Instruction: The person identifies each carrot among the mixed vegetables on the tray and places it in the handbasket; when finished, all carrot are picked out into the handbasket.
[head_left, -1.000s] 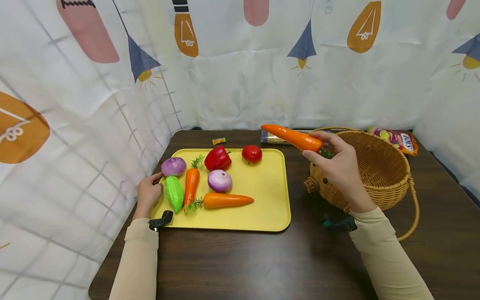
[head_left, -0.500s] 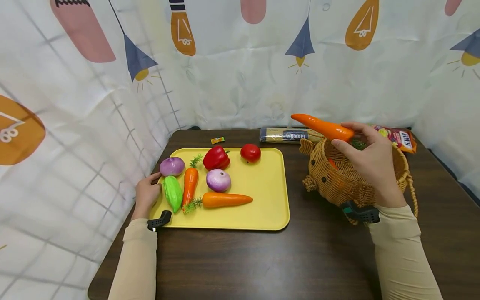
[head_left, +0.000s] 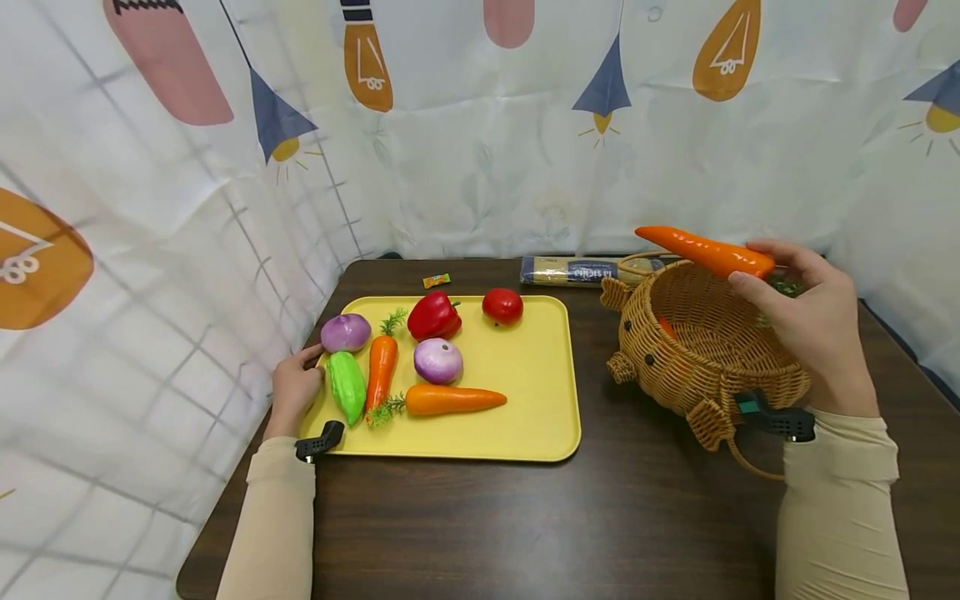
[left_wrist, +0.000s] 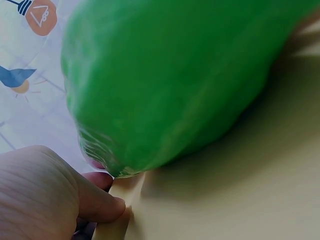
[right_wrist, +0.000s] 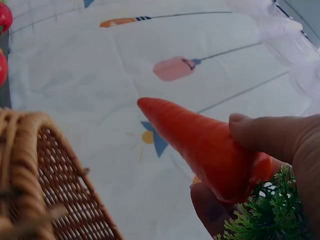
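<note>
My right hand point(head_left: 821, 329) pinches an orange carrot point(head_left: 708, 250) by its thick end, above the pig-faced wicker basket point(head_left: 675, 371). In the right wrist view the carrot point(right_wrist: 195, 142) points away from my thumb, with green fronds point(right_wrist: 275, 210) under the palm and the basket wall point(right_wrist: 75, 185) to the left. Something orange shows inside the basket. My left hand point(head_left: 294, 390) grips the left rim of the yellow tray point(head_left: 525, 421); the left wrist view has thumb and fingers on that rim, right by a green lumpy vegetable point(left_wrist: 165, 90).
On the tray lie two purple onions point(head_left: 438, 361), two carrots point(head_left: 453, 400), a red bell pepper point(head_left: 433, 317) and a tomato point(head_left: 502, 307). Behind it are a small candy point(head_left: 436, 281) and a pasta pack point(head_left: 570, 271). A printed curtain point(head_left: 480, 150) borders the dark table point(head_left: 480, 525).
My right hand has carried the carrot to the right, from the basket's left side to over its opening. The left hand has stayed at the tray's rim.
</note>
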